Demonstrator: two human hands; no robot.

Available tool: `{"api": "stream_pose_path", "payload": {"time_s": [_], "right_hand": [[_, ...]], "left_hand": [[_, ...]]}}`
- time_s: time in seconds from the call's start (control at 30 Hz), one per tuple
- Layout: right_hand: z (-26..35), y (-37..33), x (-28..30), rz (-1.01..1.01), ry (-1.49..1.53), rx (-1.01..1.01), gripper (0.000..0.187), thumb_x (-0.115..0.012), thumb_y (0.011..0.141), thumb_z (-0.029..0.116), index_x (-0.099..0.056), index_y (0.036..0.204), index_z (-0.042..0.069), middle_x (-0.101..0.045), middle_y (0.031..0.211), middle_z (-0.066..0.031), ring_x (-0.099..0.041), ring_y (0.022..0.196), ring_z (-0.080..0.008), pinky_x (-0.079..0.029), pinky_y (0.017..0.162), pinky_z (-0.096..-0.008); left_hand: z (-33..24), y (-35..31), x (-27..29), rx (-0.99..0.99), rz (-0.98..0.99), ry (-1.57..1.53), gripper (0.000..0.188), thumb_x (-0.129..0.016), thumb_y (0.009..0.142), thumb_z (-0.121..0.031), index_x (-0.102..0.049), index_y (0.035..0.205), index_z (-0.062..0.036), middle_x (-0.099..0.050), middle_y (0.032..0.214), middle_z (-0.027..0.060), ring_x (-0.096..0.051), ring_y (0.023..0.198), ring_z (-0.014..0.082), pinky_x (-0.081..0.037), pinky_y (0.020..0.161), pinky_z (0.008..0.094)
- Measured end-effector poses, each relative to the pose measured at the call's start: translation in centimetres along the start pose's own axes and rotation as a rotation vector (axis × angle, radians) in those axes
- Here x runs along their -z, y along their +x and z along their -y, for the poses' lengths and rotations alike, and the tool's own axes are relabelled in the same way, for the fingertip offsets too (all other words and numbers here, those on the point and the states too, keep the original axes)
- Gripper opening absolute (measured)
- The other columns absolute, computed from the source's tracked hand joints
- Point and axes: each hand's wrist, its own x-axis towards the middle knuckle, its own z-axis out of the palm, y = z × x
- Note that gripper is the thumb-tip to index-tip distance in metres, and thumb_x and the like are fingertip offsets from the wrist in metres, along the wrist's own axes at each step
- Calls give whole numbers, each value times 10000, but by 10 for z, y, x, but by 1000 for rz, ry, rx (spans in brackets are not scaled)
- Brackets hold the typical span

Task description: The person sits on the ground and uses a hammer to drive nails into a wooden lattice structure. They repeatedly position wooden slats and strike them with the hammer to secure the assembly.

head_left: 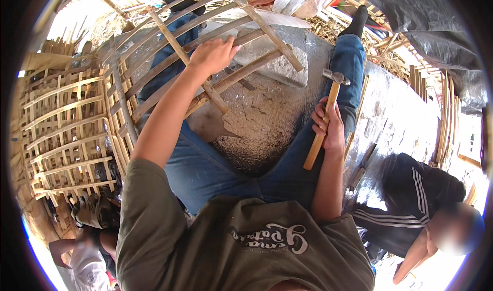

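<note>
My left hand point(211, 55) presses down on a curved lattice of bamboo strips point(169, 60) that lies across my lap and a stone block point(285, 68). A hammer with a wooden handle and metal head point(328, 103) stands upright in my right hand point(328, 127), gripped at mid-handle beside my right thigh. The hammer head is apart from the bamboo, to the right of the stone. I sit with legs in blue jeans spread on either side of a rough concrete patch point(257, 127).
A stack of finished bamboo lattice frames point(67, 132) rises at my left. A person in a dark striped jacket point(411, 204) sits at lower right; another person point(87, 260) is at lower left. Loose bamboo slats point(436, 101) and a grey tarpaulin point(426, 19) lie at right.
</note>
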Motion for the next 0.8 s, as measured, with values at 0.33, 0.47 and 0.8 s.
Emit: {"api": "stream_pose_path", "payload": {"time_s": [0.33, 0.47, 0.8], "right_hand": [[27, 5, -54, -68, -808, 12, 215, -479, 1065, 297, -518, 1120, 93, -517, 667, -21, -490, 483, -133, -380, 425, -276], [46, 26, -96, -24, -1731, 501, 186, -548, 1008, 212, -496, 1069, 44, -634, 751, -252, -626, 734, -478, -468, 620, -555], [23, 72, -80, -187, -1533, 599, 168, -560, 1006, 163, -499, 1038, 9, -611, 732, -262, -625, 723, -481, -450, 573, -512]], "left_hand": [[-5, -4, -4, 52, -18, -25, 449, -362, 1059, -415, -498, 1312, -71, -705, 820, 205, -705, 823, 419, -586, 697, 541], [-7, 1, -5, 31, -23, -29, 443, -353, 1060, -424, -505, 1272, -66, -708, 834, 203, -705, 823, 424, -584, 690, 540], [-1, 2, 6, 73, -40, -47, 490, -338, 1065, -434, -606, 1153, -33, -712, 846, 215, -711, 835, 423, -590, 714, 528]]}}
